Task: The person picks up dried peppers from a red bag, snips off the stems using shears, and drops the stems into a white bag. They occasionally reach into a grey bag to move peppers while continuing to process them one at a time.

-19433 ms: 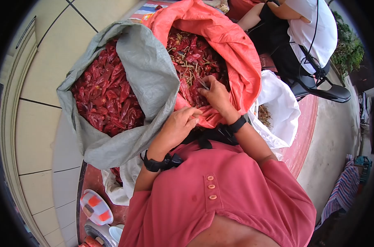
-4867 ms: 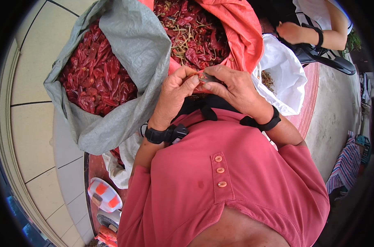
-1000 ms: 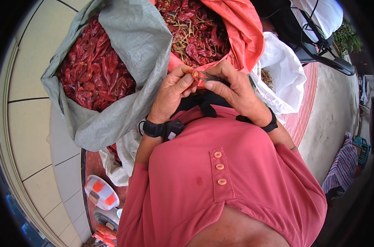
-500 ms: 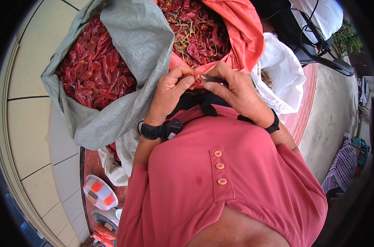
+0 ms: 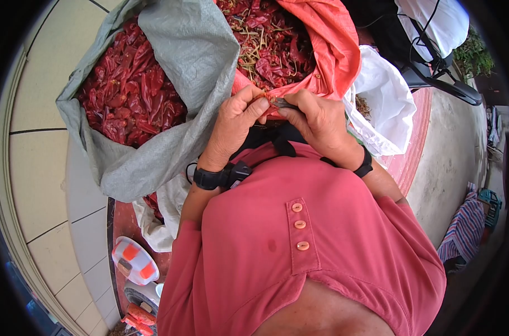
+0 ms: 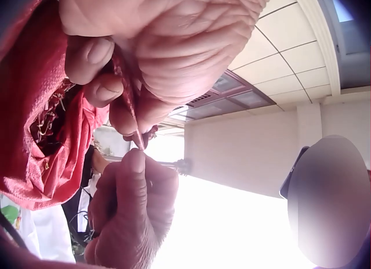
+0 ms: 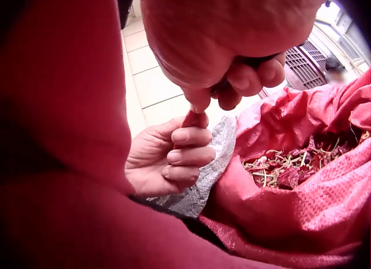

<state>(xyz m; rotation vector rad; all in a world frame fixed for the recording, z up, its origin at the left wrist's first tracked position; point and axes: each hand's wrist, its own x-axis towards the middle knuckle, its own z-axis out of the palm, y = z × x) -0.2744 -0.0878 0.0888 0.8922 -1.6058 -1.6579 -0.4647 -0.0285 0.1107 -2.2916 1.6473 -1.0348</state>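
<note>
My left hand (image 5: 235, 123) pinches a red dried pepper (image 6: 128, 100), which lies along its curled fingers in the left wrist view. Close on its right, my right hand (image 5: 326, 120) grips a small dark grey tool (image 5: 284, 103), mostly hidden by the fingers. The fingertips of both hands nearly meet at the pepper's end. Just beyond them is the near rim of the red sack (image 5: 337, 53), which holds peppers mixed with pale stems (image 5: 260, 53). The grey sack (image 5: 190, 50) of red peppers (image 5: 131, 89) stands to the left.
A white sack (image 5: 386, 101) with brown stems stands right of the red one. Beyond it are a black chair (image 5: 453, 89) and part of a person in white. A white and orange basin (image 5: 136, 260) lies at lower left, near a striped cloth-free tiled floor (image 5: 41, 179).
Earlier, my right hand was inside the red sack and my left at its rim; now both are together before it. Since half a second ago, my right hand has turned slightly, hiding more of the tool.
</note>
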